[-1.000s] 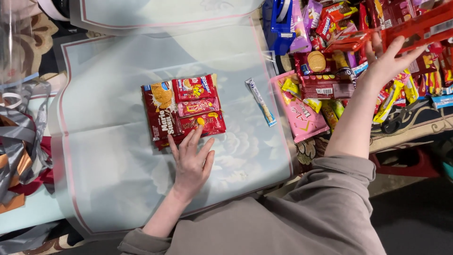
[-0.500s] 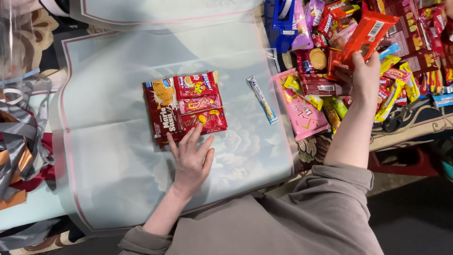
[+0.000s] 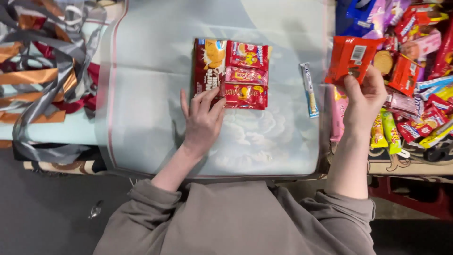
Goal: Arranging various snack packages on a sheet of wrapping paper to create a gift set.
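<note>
My left hand [image 3: 202,119] lies flat on a pale blue sheet [image 3: 146,89], its fingertips touching the near edge of a dark red biscuit pack [image 3: 208,63]. Beside that pack three small red snack packets [image 3: 246,75] sit stacked in a column. My right hand [image 3: 364,99] grips a red-orange packet [image 3: 353,58] by its lower edge, holding it up above the sheet's right border. A narrow blue-and-white stick packet [image 3: 309,89] lies on the sheet between the two hands.
A heap of several colourful snack packets [image 3: 415,71] fills the right side. A pink packet [image 3: 338,115] lies under my right wrist. Grey, orange and red ribbons [image 3: 42,80] are piled at the left. The table's near edge [image 3: 226,177] runs just before my body.
My right hand has come back from the heap toward the sheet with the red-orange packet in it. My left hand has stayed by the biscuit pack.
</note>
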